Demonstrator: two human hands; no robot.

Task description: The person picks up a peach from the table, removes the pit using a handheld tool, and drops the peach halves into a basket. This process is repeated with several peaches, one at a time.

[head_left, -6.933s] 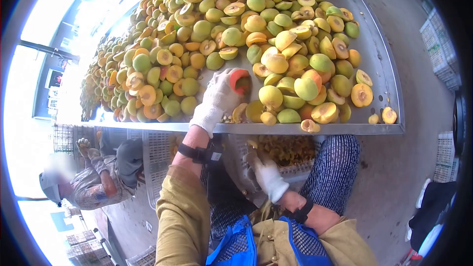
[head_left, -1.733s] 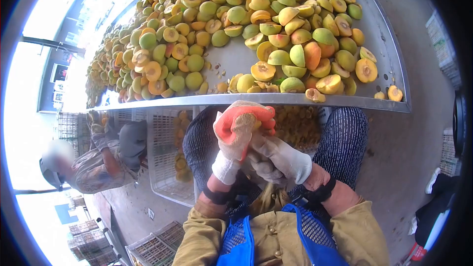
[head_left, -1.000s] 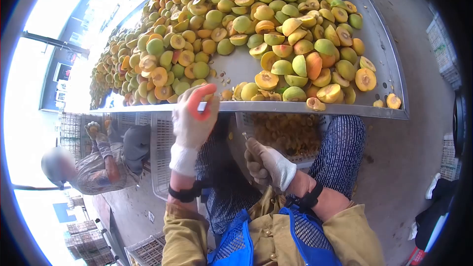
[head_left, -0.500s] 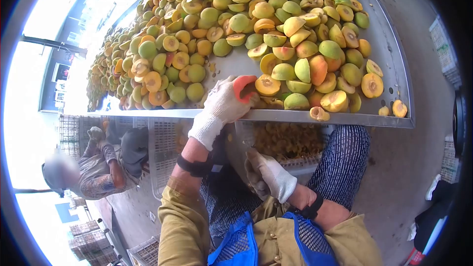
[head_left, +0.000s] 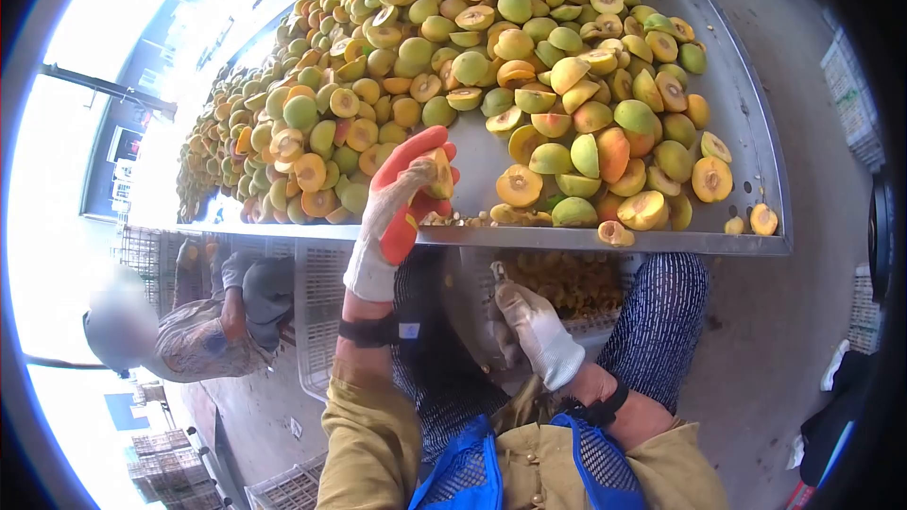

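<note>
At table edge: halved fruit (head_left: 436, 173) pinched in closed left hand (head_left: 402, 196).
Right hand (head_left: 535, 332): tool held, blade unclear.
Next: fruit brought to the tool, pit scooped.

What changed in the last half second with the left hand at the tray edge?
The left hand lifted off the metal tray and now grips a fruit half it picked up. The right hand stayed low below the tray edge; the fruit pile is unchanged.

Seated co-worker (head_left: 179, 331), white crates (head_left: 326, 321)
</note>
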